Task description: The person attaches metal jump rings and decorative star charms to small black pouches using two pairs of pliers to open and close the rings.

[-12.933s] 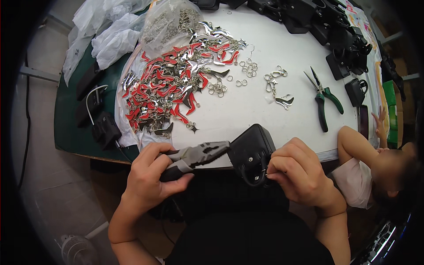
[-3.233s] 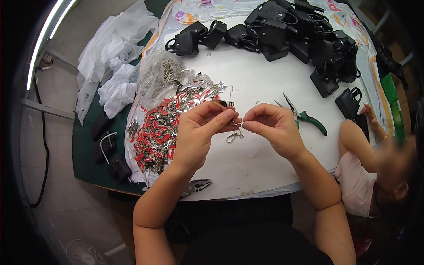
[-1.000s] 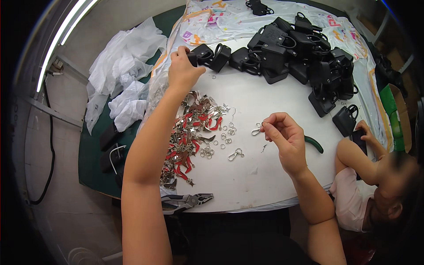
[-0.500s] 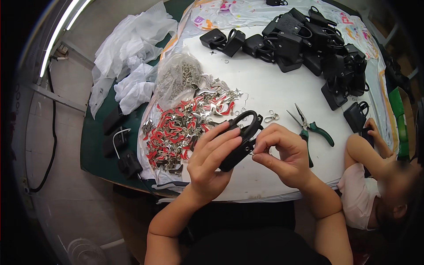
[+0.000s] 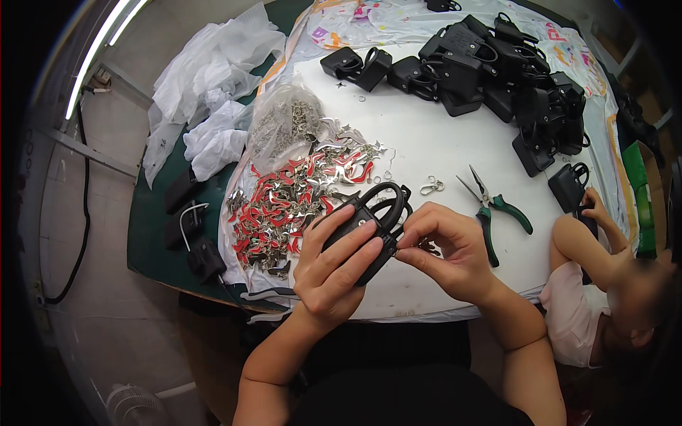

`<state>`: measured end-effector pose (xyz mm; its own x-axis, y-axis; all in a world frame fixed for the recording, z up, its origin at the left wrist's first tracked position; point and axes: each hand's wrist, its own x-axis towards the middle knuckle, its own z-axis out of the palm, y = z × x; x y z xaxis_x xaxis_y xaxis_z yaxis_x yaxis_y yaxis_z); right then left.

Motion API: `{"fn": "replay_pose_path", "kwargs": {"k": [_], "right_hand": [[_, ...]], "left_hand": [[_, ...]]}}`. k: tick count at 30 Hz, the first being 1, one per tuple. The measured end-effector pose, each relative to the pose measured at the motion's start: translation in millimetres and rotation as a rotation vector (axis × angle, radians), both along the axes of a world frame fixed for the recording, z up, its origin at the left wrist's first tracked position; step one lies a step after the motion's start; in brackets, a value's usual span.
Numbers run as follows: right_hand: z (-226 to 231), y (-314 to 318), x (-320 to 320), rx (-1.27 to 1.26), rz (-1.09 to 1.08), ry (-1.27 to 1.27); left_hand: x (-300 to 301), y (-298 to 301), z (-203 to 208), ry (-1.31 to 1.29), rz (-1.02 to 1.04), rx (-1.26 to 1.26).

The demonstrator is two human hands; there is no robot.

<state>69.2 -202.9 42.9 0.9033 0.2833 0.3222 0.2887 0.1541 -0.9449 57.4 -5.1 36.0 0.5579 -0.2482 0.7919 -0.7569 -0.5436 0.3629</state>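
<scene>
A small black handbag (image 5: 364, 222) with two looped handles is gripped in my left hand (image 5: 328, 268), whose fingers lie across its face. At the bag's right side, my right hand (image 5: 447, 248) pinches thumb and forefinger together against the metal fitting by the handle. What the pinch holds is too small to make out. Some metal bits (image 5: 429, 246) show just under the right fingers. Green-handled needle-nose pliers (image 5: 488, 206) lie spread on the white board to the right, and a metal clasp (image 5: 432, 186) rests beyond that hand.
Red and silver shoe-shaped charms (image 5: 284, 206) are heaped at left beside a clear bag of metal parts (image 5: 288, 124). Black mini bags (image 5: 476, 64) pile up at far right. A co-worker's hand (image 5: 599, 213) touches another black bag (image 5: 568, 186). Grey tool handles (image 5: 270, 293) lie at the near edge.
The handbag has tilted and shifted slightly left in my left hand, its face showing more between the fingers. My right hand has followed left, and metal bits now show beneath its fingers.
</scene>
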Motion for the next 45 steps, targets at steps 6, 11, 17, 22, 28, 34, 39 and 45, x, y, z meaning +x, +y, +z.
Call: {"fn": "replay_pose_path", "kwargs": {"k": [6, 11, 17, 22, 28, 34, 39, 45], "right_hand": [[-5.6, 1.0, 1.7, -0.066, -0.095, -0.083], [-5.6, -2.7, 5.1, -0.051, -0.108, -0.1], [-6.8, -0.7, 3.1, 0.003, -0.069, -0.04], [-14.5, 4.7, 5.5, -0.036, -0.17, -0.114], [-1.9, -2.5, 9.2, -0.225, -0.118, -0.267], [-2.9, -7.3, 12.4, -0.282, -0.013, -0.296], [-7.7, -6.3, 12.2, -0.243, -0.014, -0.395], [-17.6, 5.4, 5.9, -0.175, -0.159, -0.457]], "left_hand": [[0.6, 8.4, 0.5, -0.082, -0.026, 0.151], [-1.9, 2.3, 1.3, 0.641, -0.253, -0.911], [-4.3, 9.5, -9.1, 0.965, -0.426, -0.758], [-4.8, 1.3, -8.2, 1.122, -0.437, -1.027], [-0.5, 12.2, -3.6, 1.232, -0.437, -1.095], [7.0, 31.5, 3.1, 1.233, -0.508, -0.889], [10.4, 36.4, 3.6, 1.173, -0.567, -0.773], [9.7, 34.8, 6.0, 0.729, -0.385, -0.494]]}}
